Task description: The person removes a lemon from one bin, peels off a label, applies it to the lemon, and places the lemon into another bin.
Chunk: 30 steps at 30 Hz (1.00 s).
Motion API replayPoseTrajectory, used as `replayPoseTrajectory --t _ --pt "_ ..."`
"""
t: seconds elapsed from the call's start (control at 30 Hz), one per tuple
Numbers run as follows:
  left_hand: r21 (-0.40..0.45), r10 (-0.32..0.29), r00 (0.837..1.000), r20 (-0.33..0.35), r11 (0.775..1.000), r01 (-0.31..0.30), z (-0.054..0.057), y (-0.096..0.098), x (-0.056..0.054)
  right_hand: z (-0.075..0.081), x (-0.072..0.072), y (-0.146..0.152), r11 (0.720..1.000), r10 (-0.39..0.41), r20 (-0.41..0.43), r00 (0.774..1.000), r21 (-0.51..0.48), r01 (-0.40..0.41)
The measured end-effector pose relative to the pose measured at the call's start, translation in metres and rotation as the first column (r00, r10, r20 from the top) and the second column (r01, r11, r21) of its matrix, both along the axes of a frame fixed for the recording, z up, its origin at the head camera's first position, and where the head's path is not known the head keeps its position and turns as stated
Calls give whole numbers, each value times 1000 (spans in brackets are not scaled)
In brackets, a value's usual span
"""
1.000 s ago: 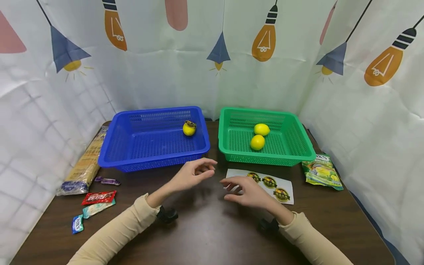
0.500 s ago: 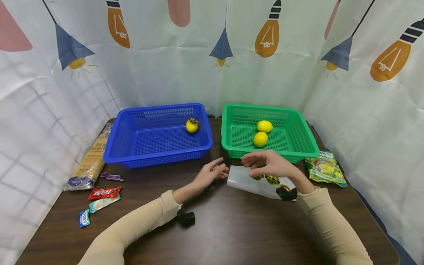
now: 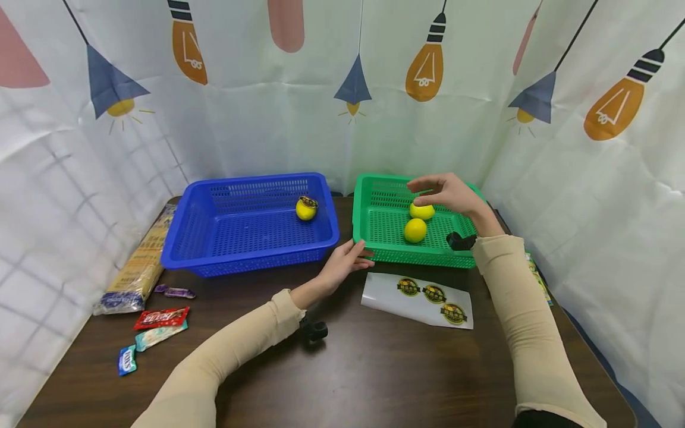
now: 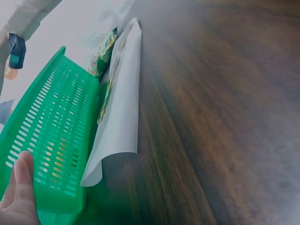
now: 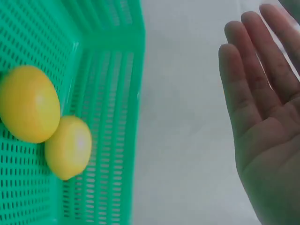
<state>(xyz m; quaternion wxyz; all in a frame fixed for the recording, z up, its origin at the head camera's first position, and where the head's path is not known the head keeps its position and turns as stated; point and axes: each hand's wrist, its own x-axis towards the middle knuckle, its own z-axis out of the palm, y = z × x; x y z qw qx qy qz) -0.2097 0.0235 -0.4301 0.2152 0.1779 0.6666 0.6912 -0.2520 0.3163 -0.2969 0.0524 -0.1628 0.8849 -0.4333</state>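
My left hand [image 3: 345, 261] touches the front left corner of the green basket [image 3: 428, 257]. Its fingers [image 4: 23, 183] lie straight along the perforated outer wall in the left wrist view; the thumb is out of sight there. Above the same basket hovers my right hand [image 3: 446, 193], fingers spread and slightly bent, holding nothing. Below it are two lemons, a rear one [image 3: 422, 211] partly covered by the hand and a front one [image 3: 415, 230]. The right wrist view shows both lemons [image 5: 29, 104] inside, apart from the right palm [image 5: 267, 117].
A sheet of round black-and-gold stickers [image 3: 385, 291] lies before the green basket. The blue basket [image 3: 248, 261] holds a lemon [image 3: 305, 210] bearing such a sticker. Several wrapped sweets [image 3: 160, 319] and a long yellow packet [image 3: 134, 261] lie left; a green packet [image 4: 104, 52] lies right.
My right hand has moved from over the sticker sheet forward to above the green basket. My left hand has gone forward and right to the basket's near corner.
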Motion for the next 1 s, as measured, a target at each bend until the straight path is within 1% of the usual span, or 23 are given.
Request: replayPoseTrajectory --t 0.07,0.13,0.27,0.37,0.43,0.53,0.6,0.67,0.73,0.8,0.9,1.0 --pt "15 7 1000 12 1000 -8 -1 2 -2 -4 -11 4 999 -37 15 999 12 36" --pt "29 15 1000 22 999 -15 -3 5 -5 -10 -21 7 998 -57 47 997 10 57" --pt "49 29 999 21 998 -30 -6 8 -9 -27 -36 14 998 -66 127 990 29 63" --pt "53 37 999 12 998 -37 -8 9 -12 -42 -42 18 996 -72 203 977 67 59" --pt "55 38 999 12 998 -38 -8 9 -12 -51 -44 20 995 -76 263 962 89 54" --pt "54 30 999 20 998 -31 -7 9 -10 -64 -46 19 983 -67 331 941 182 6" --pt "57 30 999 28 998 -31 -6 8 -9 -71 -47 18 964 -64 351 934 263 -33" --pt "59 31 999 26 998 -33 -6 8 -7 -76 -47 17 932 -62 359 931 354 -75" --pt "52 35 999 11 998 -36 -5 7 -5 -81 -46 16 909 -68 380 923 405 -100" --pt "41 34 999 -7 999 -34 -5 7 -4 -83 -45 15 904 -80 412 908 413 -108" --pt "29 34 999 -24 999 -33 -5 7 -3 -85 -45 14 916 -90 454 886 386 -105" --pt "36 42 999 -23 999 -41 -4 7 -4 -83 -46 12 918 -97 449 888 386 -95"
